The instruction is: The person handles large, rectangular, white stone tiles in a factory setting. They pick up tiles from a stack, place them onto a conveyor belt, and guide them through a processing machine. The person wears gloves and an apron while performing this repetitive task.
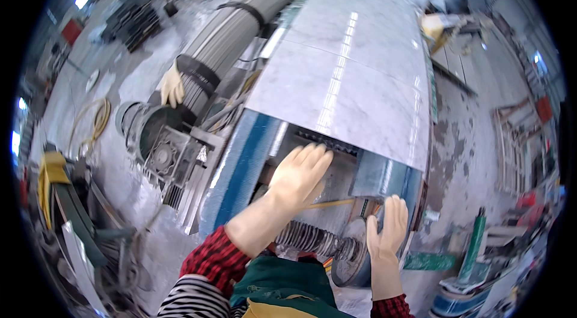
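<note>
Both my hands wear cream rubber gloves and hold nothing. My left hand hovers, fingers stretched out, over the gap in the machine bed just short of a slab edge. Lower and to the right, my right hand has its fingers up and thumb apart, beside the blue metal end of the bed. Ahead of both lies a glossy white marble-look slab, with a seam across it and a light streak reflected down its length. A blue side rail runs left of the gap.
A thick grey pipe bundle with black straps runs along the left, a cream glove lying on it. A motor sits at its near end. Below my hands is a ribbed hose. A green cylinder stands at right.
</note>
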Demonstrator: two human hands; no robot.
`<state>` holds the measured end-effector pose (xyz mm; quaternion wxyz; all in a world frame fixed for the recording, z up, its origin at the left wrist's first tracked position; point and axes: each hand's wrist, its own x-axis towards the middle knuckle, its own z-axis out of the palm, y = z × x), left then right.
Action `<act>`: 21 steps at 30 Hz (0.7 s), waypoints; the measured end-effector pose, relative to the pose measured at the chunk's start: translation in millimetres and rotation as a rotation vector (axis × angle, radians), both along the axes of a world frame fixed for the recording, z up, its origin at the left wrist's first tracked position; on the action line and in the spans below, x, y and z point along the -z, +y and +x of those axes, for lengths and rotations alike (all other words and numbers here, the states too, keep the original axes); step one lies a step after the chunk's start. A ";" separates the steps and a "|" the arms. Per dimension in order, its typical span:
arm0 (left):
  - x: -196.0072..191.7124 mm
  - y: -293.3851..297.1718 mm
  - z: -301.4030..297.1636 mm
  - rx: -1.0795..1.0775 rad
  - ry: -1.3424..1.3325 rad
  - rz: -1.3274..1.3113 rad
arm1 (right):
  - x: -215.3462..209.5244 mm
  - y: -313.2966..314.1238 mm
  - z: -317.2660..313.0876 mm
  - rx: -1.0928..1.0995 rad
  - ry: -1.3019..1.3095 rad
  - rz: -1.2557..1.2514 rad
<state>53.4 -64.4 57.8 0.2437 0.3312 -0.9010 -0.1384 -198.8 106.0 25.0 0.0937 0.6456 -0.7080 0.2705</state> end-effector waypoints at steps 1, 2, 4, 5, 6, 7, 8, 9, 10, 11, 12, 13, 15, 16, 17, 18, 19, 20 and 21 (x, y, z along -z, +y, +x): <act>0.9 16.6 33.6 -0.020 0.074 -0.011 | -9.5 -25.8 15.9 -0.069 -0.036 0.079; 1.5 29.8 65.6 -0.060 0.089 0.021 | -13.9 -56.6 28.9 -0.097 0.013 0.106; 9.5 55.6 120.2 -0.153 0.124 0.066 | -7.2 -121.1 51.4 -0.158 0.131 0.144; 15.3 65.2 140.7 -0.189 0.146 0.076 | -0.7 -151.7 56.6 -0.176 0.203 0.151; 23.0 72.5 156.1 -0.226 0.159 0.089 | 5.9 -180.9 64.6 -0.160 0.280 0.179; 30.5 77.3 165.7 -0.240 0.180 0.051 | 10.0 -206.5 72.5 -0.139 0.360 0.207; 38.0 80.9 171.4 -0.251 0.203 0.014 | 11.1 -230.1 79.9 -0.092 0.402 0.356; 45.0 81.9 174.5 -0.260 0.231 -0.021 | 10.4 -250.7 84.9 -0.036 0.450 0.504; 47.0 81.0 174.4 -0.290 0.267 0.018 | 9.9 -261.7 83.0 0.033 0.501 0.650; 51.3 81.0 175.0 -0.291 0.293 0.030 | 23.3 -266.9 69.1 0.064 0.557 0.659; 55.1 82.2 174.4 -0.283 0.312 0.045 | 45.2 -267.3 47.5 0.100 0.606 0.673; 58.3 83.4 179.2 -0.297 0.325 0.052 | 48.3 -270.8 53.9 0.114 0.654 0.676; 66.4 85.1 186.3 -0.311 0.351 0.060 | 29.4 -271.9 74.9 0.159 0.567 0.821; 69.6 86.7 187.5 -0.310 0.363 0.067 | 17.8 -271.9 87.3 0.187 0.515 0.890; 73.4 87.0 188.3 -0.308 0.377 0.075 | 11.2 -275.8 83.0 0.170 0.540 0.885; 72.5 87.1 189.9 -0.292 0.393 0.079 | -1.2 -272.8 65.2 0.173 0.561 0.888; 71.0 85.8 191.7 -0.296 0.398 0.091 | -14.8 -275.3 63.9 0.165 0.582 0.891; 69.5 84.7 193.3 -0.299 0.403 0.104 | -31.1 -281.2 62.7 0.194 0.615 0.926; 67.5 83.0 194.0 -0.292 0.412 0.116 | -49.7 -283.4 64.7 0.187 0.618 0.954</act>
